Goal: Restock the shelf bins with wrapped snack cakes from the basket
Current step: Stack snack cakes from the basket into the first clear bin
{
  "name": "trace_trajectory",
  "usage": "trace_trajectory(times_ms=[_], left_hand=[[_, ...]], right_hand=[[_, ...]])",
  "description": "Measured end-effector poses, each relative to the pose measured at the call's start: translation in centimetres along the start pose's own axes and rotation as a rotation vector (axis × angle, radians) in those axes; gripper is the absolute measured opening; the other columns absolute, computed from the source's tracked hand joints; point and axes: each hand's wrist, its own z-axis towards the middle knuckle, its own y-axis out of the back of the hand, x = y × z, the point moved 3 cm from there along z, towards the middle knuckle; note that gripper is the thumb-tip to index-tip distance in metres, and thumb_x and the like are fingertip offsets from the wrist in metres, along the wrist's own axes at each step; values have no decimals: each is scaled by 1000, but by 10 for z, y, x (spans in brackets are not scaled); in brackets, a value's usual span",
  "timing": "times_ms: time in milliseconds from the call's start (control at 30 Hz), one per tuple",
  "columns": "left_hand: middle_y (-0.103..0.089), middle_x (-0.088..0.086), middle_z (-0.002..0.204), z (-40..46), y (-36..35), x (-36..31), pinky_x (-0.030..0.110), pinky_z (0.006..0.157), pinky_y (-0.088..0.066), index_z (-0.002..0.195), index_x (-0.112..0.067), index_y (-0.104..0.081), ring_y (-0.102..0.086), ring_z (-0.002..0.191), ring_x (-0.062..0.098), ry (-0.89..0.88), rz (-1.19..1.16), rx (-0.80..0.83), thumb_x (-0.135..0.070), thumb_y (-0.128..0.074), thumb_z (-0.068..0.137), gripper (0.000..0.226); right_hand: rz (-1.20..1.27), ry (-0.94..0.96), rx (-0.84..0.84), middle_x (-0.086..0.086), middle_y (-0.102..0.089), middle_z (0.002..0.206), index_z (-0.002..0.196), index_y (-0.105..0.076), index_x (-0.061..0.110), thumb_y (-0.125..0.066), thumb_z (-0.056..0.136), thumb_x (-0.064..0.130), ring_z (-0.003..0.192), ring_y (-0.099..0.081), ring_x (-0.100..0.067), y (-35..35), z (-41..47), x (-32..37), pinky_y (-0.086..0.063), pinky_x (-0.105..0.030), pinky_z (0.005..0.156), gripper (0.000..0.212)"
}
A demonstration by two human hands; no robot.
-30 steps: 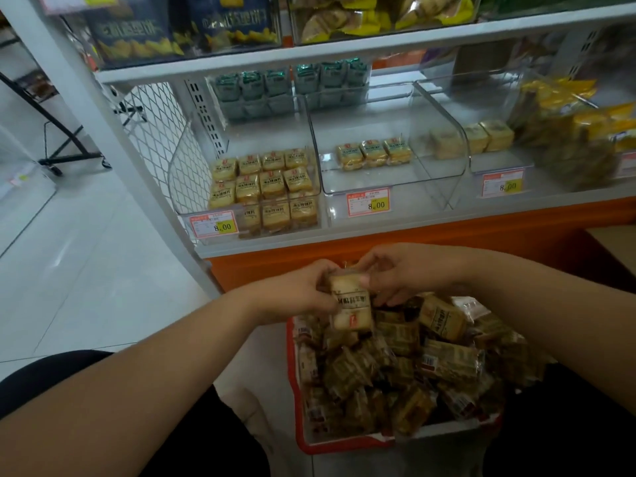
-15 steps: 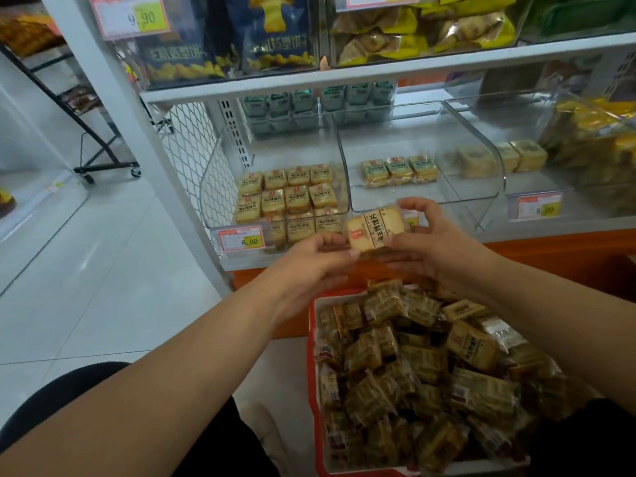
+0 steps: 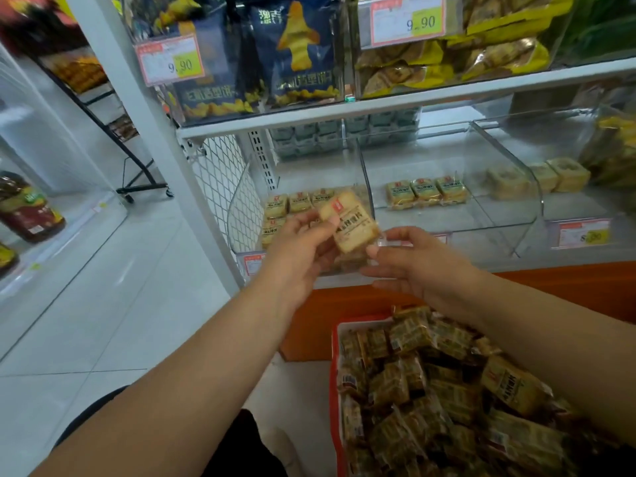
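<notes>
My left hand [image 3: 303, 249] grips a wrapped snack cake [image 3: 351, 225], thumb on its top face, and holds it tilted in front of the left shelf bin [image 3: 241, 201]. That bin holds rows of the same cakes [image 3: 275, 206]. Just right of the cake is my right hand [image 3: 413, 263], its fingers loosely extended and its thumb tip at the wrapper's clear end. The middle clear bin [image 3: 499, 215] holds three cakes [image 3: 426, 192] at its back. A red-rimmed basket [image 3: 333, 380] at the lower right is heaped with wrapped cakes [image 3: 430, 390].
A third bin at the right holds pale square cakes [image 3: 537, 173]. The shelf above carries dark blue snack bags [image 3: 296, 53] and yellow packs [image 3: 447, 63]. An orange shelf base [image 3: 344, 304] runs below the bins. White tiled floor [image 3: 103, 304] lies to the left.
Both hands rose from the basket with the cake toward the left bin. The right hand has loosened its hold, and the cake now sits in my left hand.
</notes>
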Motion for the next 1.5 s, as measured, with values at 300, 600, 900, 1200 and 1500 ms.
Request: trace_trajectory(times_ms=[300, 600, 900, 1200, 1500], left_hand=[[-66, 12, 119, 83, 72, -65, 39, 80, -51, 142, -24, -42, -63, 103, 32, -207, 1440, -336, -16, -65, 92, 56], [-58, 18, 123, 112, 72, -33, 36, 73, -40, 128, -9, -48, -56, 113, 36, -37, 1960, -360, -9, -51, 94, 34], [-62, 12, 105, 119, 81, -25, 36, 70, -42, 77, -11, -44, -54, 87, 26, 91, 1896, -306, -16, -57, 95, 22], [-56, 15, 127, 113, 68, -26, 37, 82, -47, 117, -6, -59, -56, 114, 32, 140, 2013, -315, -6, -51, 93, 25], [-54, 21, 138, 104, 60, -23, 28, 88, -37, 128, 2, -56, -51, 124, 32, 214, 1906, 21, -20, -31, 108, 39]], right_hand=[[-143, -13, -113, -9, -67, 113, 117, -50, 24, -72, 86, 26, 90, -73, -21, 29, 6, 14, -59, -34, 74, 38], [-154, -17, -100, -8, -67, 112, 118, -51, 23, -73, 85, 24, 82, -74, -18, 36, 11, 12, -57, -30, 65, 40], [-144, -57, -70, -10, -67, 112, 116, -51, 20, -71, 88, 19, 79, -74, -21, 30, 10, 4, -56, -29, 60, 34], [-229, -81, -17, -6, -73, 101, 111, -56, 20, -69, 90, 22, 81, -74, -20, 26, 5, 0, -58, -32, 66, 25], [-271, -108, 42, -4, -75, 97, 110, -60, 16, -67, 91, 25, 84, -73, -19, 26, 4, -5, -57, -30, 70, 22]])
